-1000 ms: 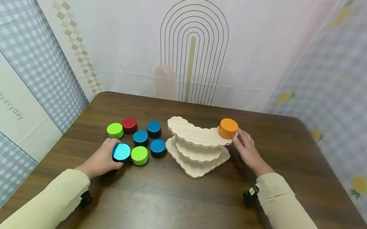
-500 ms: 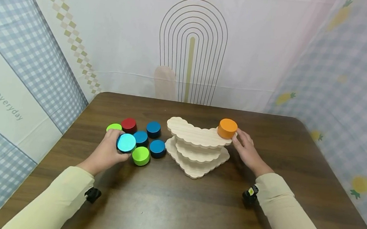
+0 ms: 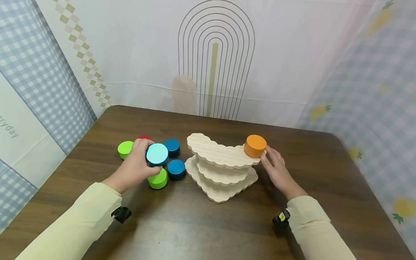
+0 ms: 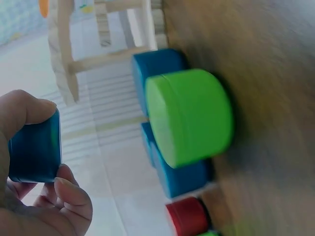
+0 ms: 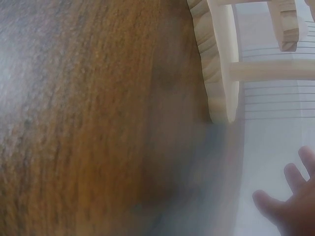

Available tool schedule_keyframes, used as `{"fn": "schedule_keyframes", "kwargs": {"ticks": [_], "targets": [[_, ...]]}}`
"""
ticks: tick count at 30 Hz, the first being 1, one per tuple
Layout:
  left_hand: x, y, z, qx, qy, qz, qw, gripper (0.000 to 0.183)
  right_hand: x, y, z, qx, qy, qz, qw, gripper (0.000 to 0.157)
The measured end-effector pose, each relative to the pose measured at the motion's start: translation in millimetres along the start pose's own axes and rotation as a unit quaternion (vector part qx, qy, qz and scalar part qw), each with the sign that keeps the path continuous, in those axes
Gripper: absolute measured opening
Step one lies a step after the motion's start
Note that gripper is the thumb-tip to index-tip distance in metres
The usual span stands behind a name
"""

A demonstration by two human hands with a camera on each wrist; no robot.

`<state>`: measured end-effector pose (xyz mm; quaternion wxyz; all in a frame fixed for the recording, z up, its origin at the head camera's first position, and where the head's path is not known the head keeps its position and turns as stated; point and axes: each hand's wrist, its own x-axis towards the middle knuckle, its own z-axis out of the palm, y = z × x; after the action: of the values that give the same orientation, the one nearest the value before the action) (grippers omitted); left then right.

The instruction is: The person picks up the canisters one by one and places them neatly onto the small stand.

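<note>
My left hand [image 3: 132, 167] pinches a round blue tin [image 3: 157, 154] between thumb and fingers, raised above the other tins. In the left wrist view the blue tin [image 4: 34, 147] stands clear of the table, left of a green tin [image 4: 192, 118]. A pale wooden tiered stand [image 3: 224, 155] with scalloped edges is at mid table. On the right end of its top tier sits an orange tin [image 3: 255, 146]. Beside that end is my right hand [image 3: 278, 171], fingertips right at the tin and the tier's edge. The right wrist view shows its fingers [image 5: 295, 178] extended.
Between my left hand and the stand are blue tins [image 3: 176, 169] and a green tin [image 3: 158, 179]. Another green tin [image 3: 125, 149] and a partly hidden red tin [image 3: 144, 137] lie farther left. Patterned cloth [image 3: 145, 41] hangs behind the brown table [image 3: 200, 234].
My left hand has lifted the blue tin from the left of the group and carried it up and to the right. My right hand has stayed by the orange tin.
</note>
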<state>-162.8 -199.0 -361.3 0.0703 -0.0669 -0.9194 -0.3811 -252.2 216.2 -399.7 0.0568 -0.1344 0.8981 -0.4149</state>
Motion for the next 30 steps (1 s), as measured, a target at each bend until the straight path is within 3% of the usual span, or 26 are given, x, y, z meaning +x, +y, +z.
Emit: {"fn": "schedule_keyframes", "kwargs": {"ticks": [12, 30], "targets": [[22.1, 40.7, 10.2, -0.008, -0.027, 0.016, 0.9995, 0.059, 1, -1, 1.6, 0.005, -0.002, 0.002, 1.000, 0.068], [53.7, 94.8, 48.9, -0.041, -0.075, 0.027, 0.9960, 0.059, 0, 2, 1.9, 0.000, 0.003, -0.010, 1.000, 0.067]]}}
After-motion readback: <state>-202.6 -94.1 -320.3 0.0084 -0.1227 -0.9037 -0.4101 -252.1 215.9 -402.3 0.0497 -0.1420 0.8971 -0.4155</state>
